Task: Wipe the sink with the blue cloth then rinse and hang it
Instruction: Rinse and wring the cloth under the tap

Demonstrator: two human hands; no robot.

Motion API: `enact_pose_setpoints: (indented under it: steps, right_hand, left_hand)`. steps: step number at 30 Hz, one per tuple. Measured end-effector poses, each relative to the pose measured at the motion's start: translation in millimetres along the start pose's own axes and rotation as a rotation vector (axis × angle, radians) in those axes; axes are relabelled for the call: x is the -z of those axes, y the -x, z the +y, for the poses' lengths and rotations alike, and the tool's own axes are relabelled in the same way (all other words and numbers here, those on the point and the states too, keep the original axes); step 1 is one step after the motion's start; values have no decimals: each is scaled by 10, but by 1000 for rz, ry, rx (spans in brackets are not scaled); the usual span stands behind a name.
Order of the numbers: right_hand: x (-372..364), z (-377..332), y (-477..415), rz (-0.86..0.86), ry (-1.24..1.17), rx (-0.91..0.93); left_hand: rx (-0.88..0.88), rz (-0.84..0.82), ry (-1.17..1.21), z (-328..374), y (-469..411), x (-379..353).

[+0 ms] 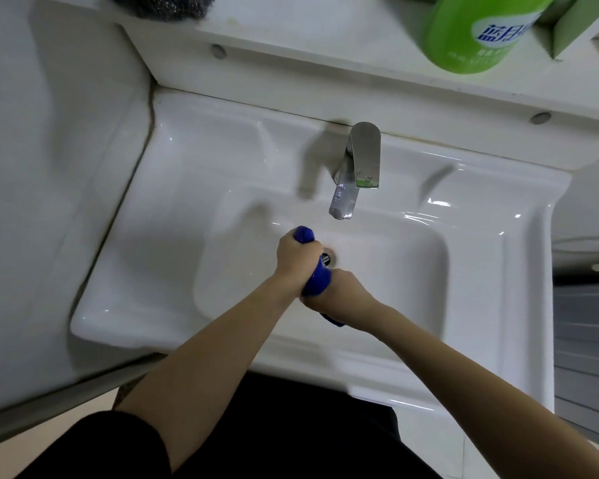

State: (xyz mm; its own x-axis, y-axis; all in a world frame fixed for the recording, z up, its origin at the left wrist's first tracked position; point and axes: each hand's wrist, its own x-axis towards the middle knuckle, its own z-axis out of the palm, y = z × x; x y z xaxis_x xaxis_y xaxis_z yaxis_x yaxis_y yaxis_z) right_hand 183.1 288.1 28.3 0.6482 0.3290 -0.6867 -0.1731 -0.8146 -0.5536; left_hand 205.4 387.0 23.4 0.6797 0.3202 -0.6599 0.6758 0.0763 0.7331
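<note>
both hands are wrapped tight round the blue cloth [316, 278], which is rolled into a thick rope running between them. the left hand [296, 255] makes the farther grip, fingers curled fully shut, with a rounded blue end poking out just beyond its knuckles. the right hand [339, 292] makes the nearer grip, also pressed closed round the roll, and a small blue tail shows under its wrist. the two fists touch, with the cloth bulging between them.

the cloth hangs over the bowl of the white sink [388, 271], and the drain [326, 257] peeks out just beside the left fist. beyond the grip stands the chrome tap [358, 167], its spout pointing toward the hands. farther out, a white shelf [308, 25] runs behind the sink, carrying a dark steel scourer [163, 5] off to the left and a green bottle [478, 29] to the right. on the near side, both bare forearms lead back to dark clothing.
</note>
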Motion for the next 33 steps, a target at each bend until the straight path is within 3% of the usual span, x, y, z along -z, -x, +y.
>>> enact_pose_setpoints:
  steps: [5, 9, 12, 14, 18, 21, 24, 26, 30, 33]
  right_hand:
    - [-308, 145, -74, 126, 366, -11]
    - [-517, 282, -48, 145, 548, 97]
    - [-572, 345, -37, 149, 568, 106]
    - [-544, 346, -27, 148, 437, 27]
    - [-325, 293, 132, 85, -282, -166]
    - [-41, 237, 364, -43, -531, -113]
    - [244, 243, 506, -209, -692, -27]
    - [396, 289, 550, -322, -772, -24]
    - [583, 362, 537, -632, -931, -14]
    - [569, 325, 456, -912, -987, 7]
  left_hand:
    - [198, 91, -115, -342, -139, -53]
    - [295, 69, -322, -581, -143, -51]
    - [320, 67, -319, -640, -124, -59]
    - [300, 13, -206, -587, -123, -36]
    - [195, -330, 94, -345, -18, 123]
    - [91, -596, 203, -99, 129, 303]
    - [32, -702, 244, 129, 201, 462]
    - [-127, -735, 102, 210, 258, 589]
    - [-937, -664, -741, 254, 380, 725]
    - [-1390, -535, -999, 177, 297, 602]
